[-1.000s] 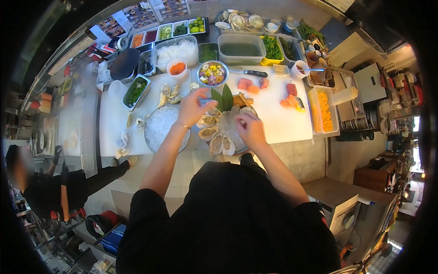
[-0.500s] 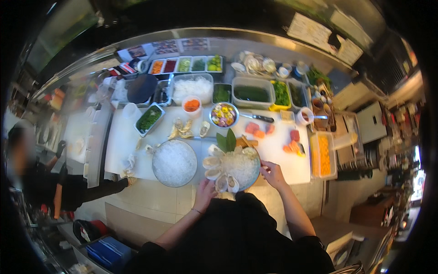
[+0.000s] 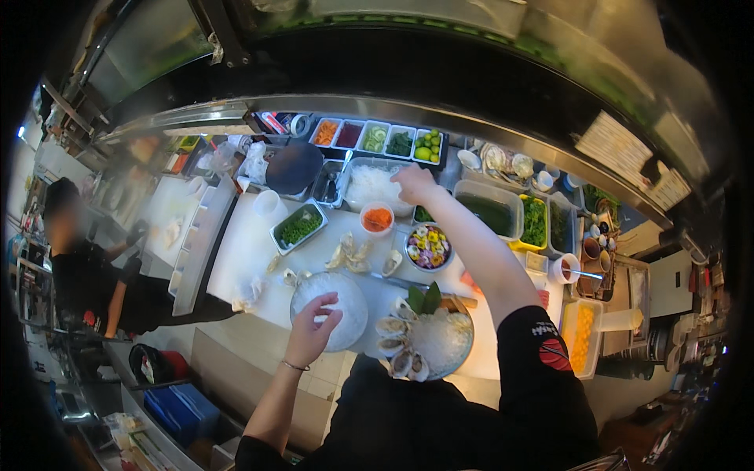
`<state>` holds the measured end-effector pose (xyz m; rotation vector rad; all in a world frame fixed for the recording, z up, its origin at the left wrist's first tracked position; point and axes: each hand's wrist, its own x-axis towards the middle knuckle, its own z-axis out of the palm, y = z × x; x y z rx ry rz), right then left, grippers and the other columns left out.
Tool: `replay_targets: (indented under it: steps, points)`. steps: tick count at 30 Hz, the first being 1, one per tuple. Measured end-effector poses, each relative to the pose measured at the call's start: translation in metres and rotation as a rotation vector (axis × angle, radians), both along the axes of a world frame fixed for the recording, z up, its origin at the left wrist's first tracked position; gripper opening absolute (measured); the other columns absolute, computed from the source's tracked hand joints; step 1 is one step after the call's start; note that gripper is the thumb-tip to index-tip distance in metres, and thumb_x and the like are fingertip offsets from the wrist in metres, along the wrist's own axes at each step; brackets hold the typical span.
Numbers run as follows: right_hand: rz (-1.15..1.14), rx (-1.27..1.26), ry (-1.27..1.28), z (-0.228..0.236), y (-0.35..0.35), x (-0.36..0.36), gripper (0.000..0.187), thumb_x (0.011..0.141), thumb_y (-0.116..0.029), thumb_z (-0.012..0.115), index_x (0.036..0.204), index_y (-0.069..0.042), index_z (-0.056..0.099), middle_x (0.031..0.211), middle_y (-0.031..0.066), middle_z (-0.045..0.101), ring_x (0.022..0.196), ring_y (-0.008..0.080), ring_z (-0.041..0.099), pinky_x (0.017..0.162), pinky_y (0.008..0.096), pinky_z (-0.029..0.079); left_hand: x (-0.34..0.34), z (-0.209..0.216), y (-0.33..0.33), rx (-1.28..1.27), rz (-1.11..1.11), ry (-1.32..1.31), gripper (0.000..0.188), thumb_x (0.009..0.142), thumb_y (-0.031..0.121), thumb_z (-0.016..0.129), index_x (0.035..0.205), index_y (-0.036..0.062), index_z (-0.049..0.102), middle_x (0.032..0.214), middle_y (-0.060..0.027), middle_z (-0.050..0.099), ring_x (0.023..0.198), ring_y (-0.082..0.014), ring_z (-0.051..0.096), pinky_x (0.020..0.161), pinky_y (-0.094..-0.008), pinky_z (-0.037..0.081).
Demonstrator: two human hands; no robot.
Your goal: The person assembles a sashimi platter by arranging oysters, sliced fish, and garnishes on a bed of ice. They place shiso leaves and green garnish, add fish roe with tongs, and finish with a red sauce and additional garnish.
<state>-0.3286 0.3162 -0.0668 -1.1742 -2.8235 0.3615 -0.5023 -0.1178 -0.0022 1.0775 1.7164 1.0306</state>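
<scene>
At the tub (image 3: 404,209) of white shreds (image 3: 367,187), the right hand (image 3: 403,187) dips, its grip unclear; fetching shreds seems the step in hand, calling for a pinch. The left hand (image 3: 312,323), loosely open, hovers above the ice bowl (image 3: 364,308), left of the oyster platter (image 3: 470,348).

Got a steel rail (image 3: 408,111) along the bench (image 3: 245,245)'s back edge, big black panel (image 3: 353,67) above, white papers (image 3: 615,147) near the back right corner, beige floor tiles (image 3: 320,386) off the front edge.
</scene>
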Motion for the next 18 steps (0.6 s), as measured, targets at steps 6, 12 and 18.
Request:
replay_targets:
  steps: [6,12,18]
  points:
    - [0.077,-0.039,-0.317,-0.027,0.035,-0.045,0.031,0.085,-0.032,0.087,0.113,-0.018,0.085,0.126,0.0101,0.076,0.134,0.0301,0.062,0.112,0.0593,0.045,-0.082,-0.001,0.146,0.196,-0.132,0.029,0.039,0.102,0.018,0.078,0.137,0.0035,0.073,0.123,-0.0070,0.076,0.102,-0.0153,0.072,0.081,-0.0321,0.060]
    - [-0.261,-0.348,0.216,0.039,0.033,-0.041,0.032,0.092,-0.027,0.084,0.116,-0.007,0.080,0.113,0.0130,0.074,0.106,0.0289,0.071,0.095,0.0398,0.056,-0.117,-0.023,0.343,0.477,-0.405,0.395,0.043,0.093,0.016,0.084,0.133,0.0053,0.075,0.106,-0.0131,0.075,0.090,-0.0257,0.073,0.084,-0.0389,0.059]
    - [-0.438,-0.480,0.324,0.084,0.021,-0.055,0.042,0.098,-0.032,0.079,0.130,-0.006,0.074,0.115,0.0144,0.076,0.093,0.0204,0.073,0.085,0.0364,0.060,-0.098,-0.030,0.450,0.206,-0.776,0.320,0.042,0.100,0.035,0.080,0.131,0.0058,0.076,0.104,-0.0150,0.080,0.092,-0.0242,0.075,0.083,-0.0422,0.060]
